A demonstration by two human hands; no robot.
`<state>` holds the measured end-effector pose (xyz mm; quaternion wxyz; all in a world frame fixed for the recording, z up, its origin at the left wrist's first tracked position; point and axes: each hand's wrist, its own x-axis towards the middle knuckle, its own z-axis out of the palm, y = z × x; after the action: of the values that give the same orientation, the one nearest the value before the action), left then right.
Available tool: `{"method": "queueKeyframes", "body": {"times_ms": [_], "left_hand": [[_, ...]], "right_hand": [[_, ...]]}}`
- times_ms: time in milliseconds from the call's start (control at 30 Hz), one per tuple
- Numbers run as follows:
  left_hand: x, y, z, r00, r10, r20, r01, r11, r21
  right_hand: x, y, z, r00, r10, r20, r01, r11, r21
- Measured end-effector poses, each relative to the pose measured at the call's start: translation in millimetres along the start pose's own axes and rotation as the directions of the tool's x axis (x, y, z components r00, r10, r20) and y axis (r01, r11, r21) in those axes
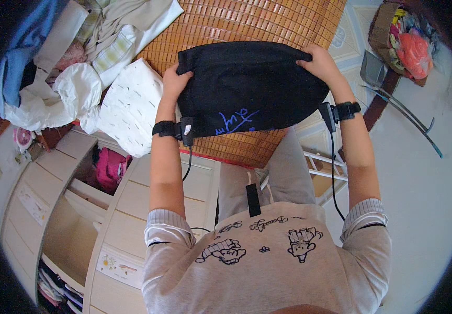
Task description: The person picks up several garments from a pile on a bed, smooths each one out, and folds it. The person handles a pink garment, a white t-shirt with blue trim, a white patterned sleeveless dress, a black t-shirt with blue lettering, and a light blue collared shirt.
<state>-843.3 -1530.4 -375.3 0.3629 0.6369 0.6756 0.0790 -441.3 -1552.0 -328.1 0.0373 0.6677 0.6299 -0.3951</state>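
Observation:
A black cloth garment, folded lengthwise, is stretched between my two hands above a bed mat of small bamboo tiles. My left hand grips its left end near the upper corner, thumb on top. At the upper right corner, my right hand pinches the cloth between thumb and fingers. Blue lettering marks the garment's lower edge, which hangs in a curve toward the right. Each of my wrists wears a black strap with a small cabled device.
White patterned fabric and heaped clothes and bedding lie at the left. Below them stands a pale cabinet with open compartments, one holding a pink bag. A cardboard box of bags and a dustpan are at the right.

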Motion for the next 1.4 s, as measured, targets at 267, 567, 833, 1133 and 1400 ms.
{"method": "queueKeyframes", "body": {"times_ms": [267, 567, 833, 1133, 1400], "left_hand": [[-8, 21, -32, 0.923, -0.284, 0.258, 0.384, 0.675, -0.630], [-47, 17, -13, 0.862, -0.446, 0.240, 0.487, 0.601, -0.634], [-174, -27, 26, 0.842, -0.429, 0.328, 0.525, 0.510, -0.682], [-230, -32, 44, 0.959, -0.218, -0.179, 0.239, 0.965, 0.109], [-135, 40, 51, 0.989, 0.134, 0.060, -0.146, 0.926, 0.347]], "right_hand": [[-6, 1, -19, 0.941, -0.169, -0.294, 0.175, 0.985, -0.005], [56, -61, -39, 0.539, -0.476, -0.695, 0.351, 0.877, -0.328], [0, 16, 35, 0.639, -0.046, -0.768, 0.062, 0.998, -0.009], [-113, 54, 163, 0.793, 0.592, 0.144, -0.376, 0.290, 0.880], [-127, 21, 194, 0.770, 0.625, 0.132, -0.366, 0.263, 0.893]]}}
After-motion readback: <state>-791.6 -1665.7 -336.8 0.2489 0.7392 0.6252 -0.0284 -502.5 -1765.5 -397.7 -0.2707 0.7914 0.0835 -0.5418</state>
